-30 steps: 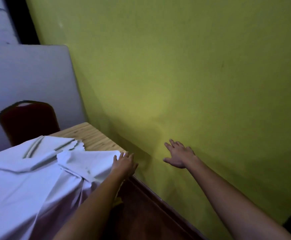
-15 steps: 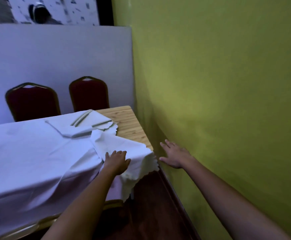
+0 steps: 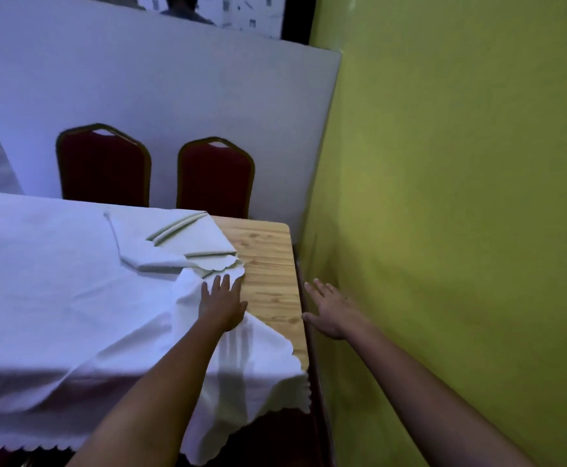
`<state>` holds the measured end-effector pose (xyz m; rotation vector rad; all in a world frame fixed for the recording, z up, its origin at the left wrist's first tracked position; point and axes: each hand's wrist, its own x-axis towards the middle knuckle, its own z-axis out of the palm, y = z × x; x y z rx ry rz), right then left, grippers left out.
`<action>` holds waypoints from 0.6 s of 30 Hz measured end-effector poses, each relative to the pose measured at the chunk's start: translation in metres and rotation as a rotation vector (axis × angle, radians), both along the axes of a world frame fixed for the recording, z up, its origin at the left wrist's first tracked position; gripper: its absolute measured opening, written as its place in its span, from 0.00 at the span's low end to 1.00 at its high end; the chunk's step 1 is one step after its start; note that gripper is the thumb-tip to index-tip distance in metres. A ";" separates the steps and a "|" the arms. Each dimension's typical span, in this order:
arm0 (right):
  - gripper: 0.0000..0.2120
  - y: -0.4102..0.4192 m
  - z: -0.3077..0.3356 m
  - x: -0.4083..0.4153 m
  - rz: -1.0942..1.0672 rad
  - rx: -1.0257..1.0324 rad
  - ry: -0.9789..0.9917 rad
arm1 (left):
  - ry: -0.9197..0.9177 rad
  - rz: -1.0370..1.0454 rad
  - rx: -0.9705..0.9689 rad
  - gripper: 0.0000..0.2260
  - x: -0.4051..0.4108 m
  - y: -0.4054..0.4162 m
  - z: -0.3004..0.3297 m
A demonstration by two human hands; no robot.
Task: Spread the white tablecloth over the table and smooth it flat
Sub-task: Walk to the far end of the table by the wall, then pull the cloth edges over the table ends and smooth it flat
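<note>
- The white tablecloth [image 3: 49, 284] covers most of the wooden surface [image 3: 268, 264], and its near edge hangs over the front with a scalloped hem.
- At the far right end the cloth is bunched and folded back on itself (green stripes show along the folds), so a strip of bare wood shows between the cloth and the wall side.
- The near right corner of the cloth drapes off the front corner of the surface, wrinkled and uneven.
- The left hand [image 3: 223, 306] lies palm down on the cloth just below the folded part, its fingers [image 3: 225, 284] spread and flat, gripping nothing; the fingertips reach the scalloped edge next to the bare wood.
- The right hand [image 3: 331, 311] hangs beyond the right edge of the surface, in the gap beside the yellow-green wall [image 3: 460, 197], fingers extended and apart, holding nothing; whether it touches the edge cannot be told.
- Both forearms reach in from the bottom of the view.
- 2 dark red chairs stand behind the far side of the surface, the left chair [image 3: 103, 166] and the right chair [image 3: 216, 176] side by side, their backs rising above the cloth.
- A pale grey panel [image 3: 160, 85] stands behind the chairs and meets the wall at the right.
</note>
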<state>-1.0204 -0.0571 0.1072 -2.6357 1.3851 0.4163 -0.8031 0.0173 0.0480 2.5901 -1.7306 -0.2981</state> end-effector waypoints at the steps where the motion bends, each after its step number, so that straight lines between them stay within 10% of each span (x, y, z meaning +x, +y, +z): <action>1: 0.35 -0.016 -0.002 0.007 0.016 0.015 -0.011 | -0.007 0.029 -0.010 0.27 0.005 -0.011 0.001; 18: 0.22 -0.157 -0.052 0.179 0.429 0.181 -0.108 | 0.343 0.577 0.138 0.38 0.083 -0.052 -0.055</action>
